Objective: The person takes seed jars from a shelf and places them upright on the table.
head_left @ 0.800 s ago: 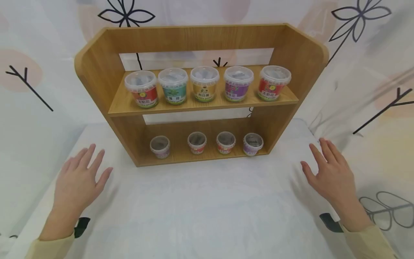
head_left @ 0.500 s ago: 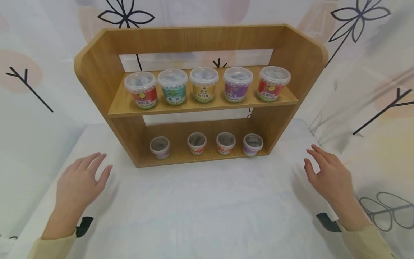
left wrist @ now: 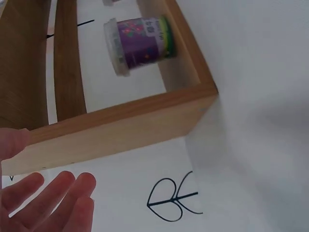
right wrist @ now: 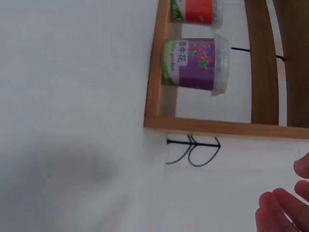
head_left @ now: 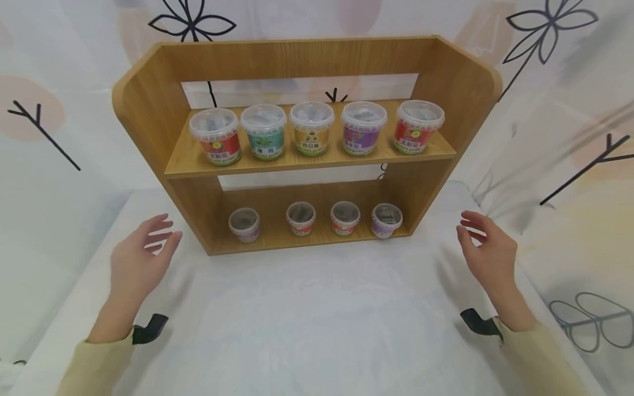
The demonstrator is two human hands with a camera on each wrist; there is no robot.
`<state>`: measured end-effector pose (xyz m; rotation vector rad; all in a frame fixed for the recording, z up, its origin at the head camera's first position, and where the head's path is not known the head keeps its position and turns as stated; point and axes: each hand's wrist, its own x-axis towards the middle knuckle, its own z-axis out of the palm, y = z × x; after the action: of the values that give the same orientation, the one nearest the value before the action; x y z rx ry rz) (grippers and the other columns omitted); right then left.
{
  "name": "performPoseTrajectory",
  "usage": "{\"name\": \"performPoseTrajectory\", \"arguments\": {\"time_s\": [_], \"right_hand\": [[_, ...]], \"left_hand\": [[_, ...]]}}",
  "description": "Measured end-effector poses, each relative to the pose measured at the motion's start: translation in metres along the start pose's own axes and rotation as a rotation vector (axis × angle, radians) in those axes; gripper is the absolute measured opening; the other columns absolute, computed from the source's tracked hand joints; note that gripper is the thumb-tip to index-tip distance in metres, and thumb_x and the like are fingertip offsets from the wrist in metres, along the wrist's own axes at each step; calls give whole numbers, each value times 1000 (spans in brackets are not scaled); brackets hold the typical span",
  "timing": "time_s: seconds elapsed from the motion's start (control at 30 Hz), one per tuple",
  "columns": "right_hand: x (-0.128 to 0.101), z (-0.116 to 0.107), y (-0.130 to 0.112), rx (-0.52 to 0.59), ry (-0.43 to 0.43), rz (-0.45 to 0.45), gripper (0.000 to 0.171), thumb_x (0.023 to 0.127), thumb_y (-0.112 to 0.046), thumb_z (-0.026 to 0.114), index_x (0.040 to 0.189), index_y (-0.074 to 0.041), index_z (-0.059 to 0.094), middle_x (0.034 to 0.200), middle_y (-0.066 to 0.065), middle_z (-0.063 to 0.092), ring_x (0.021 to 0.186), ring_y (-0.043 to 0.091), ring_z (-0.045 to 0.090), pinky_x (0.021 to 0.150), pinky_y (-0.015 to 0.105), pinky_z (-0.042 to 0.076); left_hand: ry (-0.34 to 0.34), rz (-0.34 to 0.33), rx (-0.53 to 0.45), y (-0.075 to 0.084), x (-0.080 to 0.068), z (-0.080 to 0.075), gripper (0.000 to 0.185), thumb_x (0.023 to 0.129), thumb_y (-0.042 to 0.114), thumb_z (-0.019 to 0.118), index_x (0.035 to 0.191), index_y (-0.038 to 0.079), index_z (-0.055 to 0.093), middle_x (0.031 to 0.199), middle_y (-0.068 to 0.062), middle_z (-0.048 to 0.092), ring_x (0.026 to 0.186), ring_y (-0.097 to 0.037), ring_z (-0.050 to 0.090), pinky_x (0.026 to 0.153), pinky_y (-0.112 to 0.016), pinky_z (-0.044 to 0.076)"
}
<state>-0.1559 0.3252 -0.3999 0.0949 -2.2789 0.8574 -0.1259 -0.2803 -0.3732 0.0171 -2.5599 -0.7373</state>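
A two-tier wooden shelf [head_left: 307, 58] stands at the back of the table. My left hand [head_left: 141, 261] hovers just left of the shelf, fingers loosely bent, holding nothing. On the other side, my right hand [head_left: 490, 253] hangs in the air with bent fingers and nothing in it. The lower tier bears a purple-labelled cup [head_left: 245, 225] nearest the left hand, two red-labelled cups and another purple-labelled cup [head_left: 386, 221] nearest the right hand. In the left wrist view, the fingers are apart from the shelf's side panel [left wrist: 120, 123].
Several larger lidded cups line the upper tier: a red one [head_left: 217, 137] at left, a green one [head_left: 265, 135], a yellow one [head_left: 312, 132], a purple one [head_left: 364, 132] and a red one [head_left: 418, 129] at right. White cloth covers the table [head_left: 317, 319]; patterned cloth hangs behind.
Both hands have moved inward, closer to the shelf's sides. Their fingers, spread and straighter before, are more bent now. The shelf and cups have not moved.
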Motion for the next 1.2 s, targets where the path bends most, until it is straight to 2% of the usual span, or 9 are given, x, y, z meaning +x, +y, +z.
{"name": "performPoseTrajectory", "arguments": {"time_s": [0.1,0.17,0.43,0.53,0.7,0.87,1.0,1.1,1.2], "right_hand": [[4,8,-2,64,9,56,33,90,-3,69,123,2,65,114,17,70,93,-17,55,83,2,44],[7,14,-4,89,5,95,36,92,-6,69,127,-1,64,117,15,69,95,-14,57,83,5,46],[23,33,-17,121,-19,249,46,95,-21,68,140,-16,58,127,7,67,110,20,65,90,20,53],[30,39,-21,139,-35,288,49,96,-26,66,143,-17,55,130,6,66,114,24,64,92,23,53],[37,47,-23,158,-39,297,51,96,-34,66,143,-19,56,130,4,66,115,21,63,92,26,54],[39,57,-22,186,27,274,46,93,-36,69,135,-18,64,119,6,70,104,11,65,84,16,53],[39,66,-22,180,102,260,43,91,-34,72,129,-13,69,109,11,73,93,2,63,79,11,49],[40,71,-24,165,137,267,42,91,-33,73,127,-12,70,107,11,74,92,5,64,81,14,49],[41,73,-26,153,145,283,41,92,-33,72,127,-13,70,108,11,74,95,14,66,86,21,50]], "left_hand": [[1,-16,-55,5,7,2,55,94,32,69,142,10,52,127,-15,66,106,-35,67,83,-55,54],[-7,-28,-79,7,10,3,58,94,32,70,144,11,50,129,-15,65,107,-35,67,84,-55,54],[15,-35,-146,10,21,13,59,92,31,72,144,13,51,131,-15,63,108,-36,67,85,-50,54],[14,-32,-158,11,24,16,57,93,29,71,144,12,52,132,-16,63,109,-37,66,86,-51,55],[37,-29,-171,15,28,19,54,93,25,71,143,11,55,129,-16,64,107,-36,67,85,-52,56],[22,-63,-195,16,32,23,57,89,29,76,142,18,57,128,-10,66,106,-29,68,80,-30,56],[23,-94,-195,17,33,24,55,90,30,75,140,17,59,128,-10,67,107,-30,67,81,-34,56],[31,-117,-203,18,33,23,52,90,29,75,138,15,61,127,-11,67,107,-29,67,83,-41,56],[33,-138,-206,18,33,22,52,90,29,75,138,17,61,127,-10,67,108,-28,67,83,-30,56]]}}
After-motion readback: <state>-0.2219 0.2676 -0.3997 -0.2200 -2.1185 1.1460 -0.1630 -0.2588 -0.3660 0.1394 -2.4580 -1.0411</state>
